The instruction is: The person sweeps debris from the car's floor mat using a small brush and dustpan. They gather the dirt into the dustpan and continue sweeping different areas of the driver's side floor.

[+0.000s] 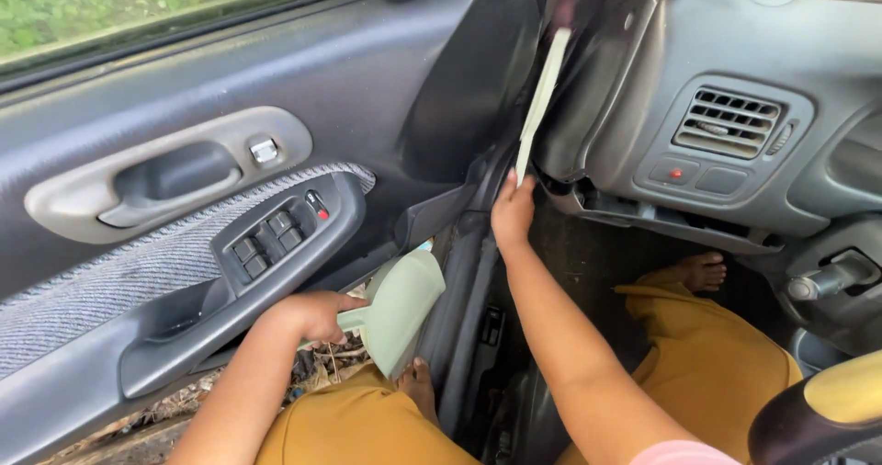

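Observation:
My left hand grips the handle of a pale green dustpan, held tilted low beside the open car door, near my left foot. My right hand is closed on the bottom end of a long, thin pale green brush. The brush points up into the gap between the door hinge area and the side of the grey dashboard.
The grey door panel carries an inner handle, a lock tab and a window switch block. An air vent and two buttons sit on the dash. My right foot rests in the footwell. Dry leaves lie on the ground below the door.

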